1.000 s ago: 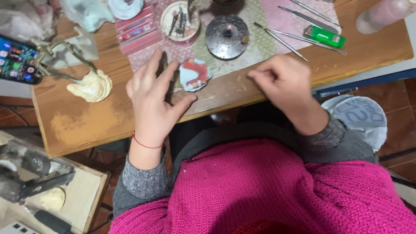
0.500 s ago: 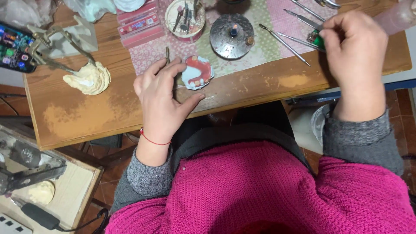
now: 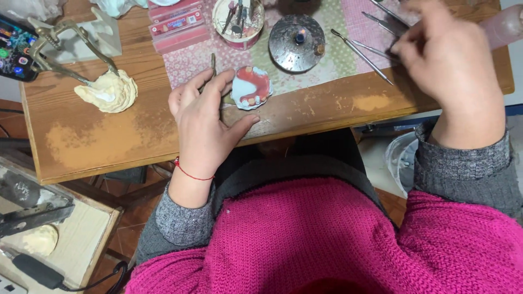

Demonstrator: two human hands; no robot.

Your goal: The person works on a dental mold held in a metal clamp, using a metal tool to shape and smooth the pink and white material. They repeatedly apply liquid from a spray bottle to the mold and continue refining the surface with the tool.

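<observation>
- Two hands worked over a wooden table (image 3: pixel 136 141) in the single head view, both coming out of grey cuffs under a pink sweater (image 3: pixel 327 239).
- Left hand (image 3: pixel 204 122) lay palm down near the table's front edge, a red string round its wrist; its fingers were spread loosely apart, and a thin metal tool (image 3: pixel 213 61) stuck up from between them, though how firmly it was gripped could not be told.
- Just beside that hand's fingertips, touching or nearly so, sat the model (image 3: pixel 251 87): a pale blue cast with a red wax arch and small teeth, lying half on the patterned mat (image 3: pixel 261 54) and half on bare wood.
- Right hand (image 3: pixel 449 65) was raised at the table's far right, blurred, its fingers drawn together over the ends of some long metal instruments (image 3: pixel 362 51) spread on the mat; whether it pinched one could not be told.
- Behind the model stood a round metal burner (image 3: pixel 297 36) with a small wick at its centre, and left of that a cup (image 3: pixel 238 19) holding tools.
- Pink flat boxes (image 3: pixel 180 24) lay at the mat's far left corner.
- Further left, a brass-coloured articulator (image 3: pixel 60 41) stood against a cream plaster lump (image 3: pixel 108 91), with a phone (image 3: pixel 15 46) at the table's edge.
</observation>
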